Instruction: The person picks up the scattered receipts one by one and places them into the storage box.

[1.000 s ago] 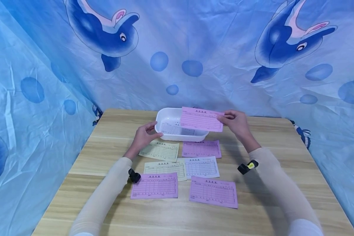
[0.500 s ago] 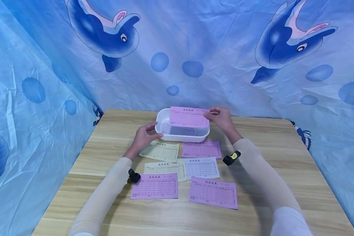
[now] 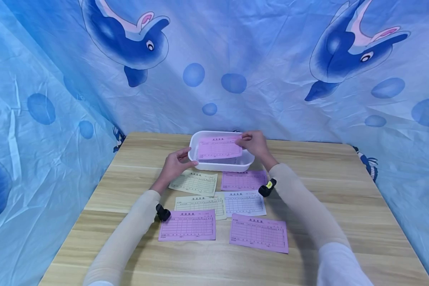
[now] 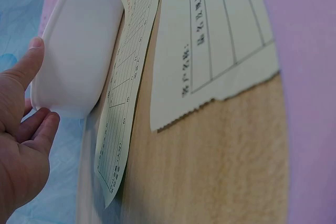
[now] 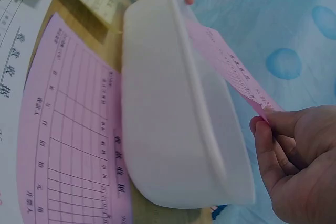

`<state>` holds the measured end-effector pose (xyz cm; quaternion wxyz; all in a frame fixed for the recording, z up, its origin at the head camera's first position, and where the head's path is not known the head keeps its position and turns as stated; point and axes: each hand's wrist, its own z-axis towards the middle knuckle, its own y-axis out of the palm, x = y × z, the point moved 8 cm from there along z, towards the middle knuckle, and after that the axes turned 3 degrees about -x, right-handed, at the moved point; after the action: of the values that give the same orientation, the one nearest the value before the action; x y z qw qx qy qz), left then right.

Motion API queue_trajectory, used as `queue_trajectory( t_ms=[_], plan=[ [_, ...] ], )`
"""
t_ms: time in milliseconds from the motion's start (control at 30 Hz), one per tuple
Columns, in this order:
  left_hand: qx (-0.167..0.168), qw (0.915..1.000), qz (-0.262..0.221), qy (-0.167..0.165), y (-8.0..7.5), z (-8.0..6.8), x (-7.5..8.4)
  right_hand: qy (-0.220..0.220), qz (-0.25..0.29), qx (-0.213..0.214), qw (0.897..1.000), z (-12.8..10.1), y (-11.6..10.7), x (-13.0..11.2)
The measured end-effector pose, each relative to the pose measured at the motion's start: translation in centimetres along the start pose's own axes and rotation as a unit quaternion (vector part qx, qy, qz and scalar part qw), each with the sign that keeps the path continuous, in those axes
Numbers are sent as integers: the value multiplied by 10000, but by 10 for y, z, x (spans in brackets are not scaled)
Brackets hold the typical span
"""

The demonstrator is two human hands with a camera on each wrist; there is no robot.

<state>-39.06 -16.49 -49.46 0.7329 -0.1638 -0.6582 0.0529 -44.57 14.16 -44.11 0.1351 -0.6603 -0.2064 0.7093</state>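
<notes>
A white tray stands at the far middle of the wooden table. My right hand pinches the right end of a pink slip and holds it low inside the tray, over a white slip lying there. In the right wrist view the right hand grips the pink slip as it slopes over the rim of the tray. My left hand holds the tray's left end, thumb on the rim. In the left wrist view the left hand cups the end of the tray.
Several slips lie in front of the tray: a yellow one, a pink one, a second yellow one, a white one and two pink ones. A blue dolphin-print cloth hangs behind and at both sides.
My right hand has carried the pink slip leftward and down, from above the tray's right rim into the tray. The left hand has stayed on the tray's end.
</notes>
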Motion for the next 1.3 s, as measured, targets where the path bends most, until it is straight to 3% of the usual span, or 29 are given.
queue_trajectory(
  t_ms=[333,733,1033,1300],
  plan=[
    [-35,10000,-48,14,-1,0,-1,131,-296,-223,9992,5,25,8],
    [-101,9998,-124,-132,1,0,-1,-58,-502,-333,9982,7,34,2],
    [-124,9997,-106,-172,2,1,0,-195,-547,-265,9980,12,26,3],
    [-79,9999,-90,-33,1,-1,2,-536,186,-496,9972,6,2,-3]
  ],
)
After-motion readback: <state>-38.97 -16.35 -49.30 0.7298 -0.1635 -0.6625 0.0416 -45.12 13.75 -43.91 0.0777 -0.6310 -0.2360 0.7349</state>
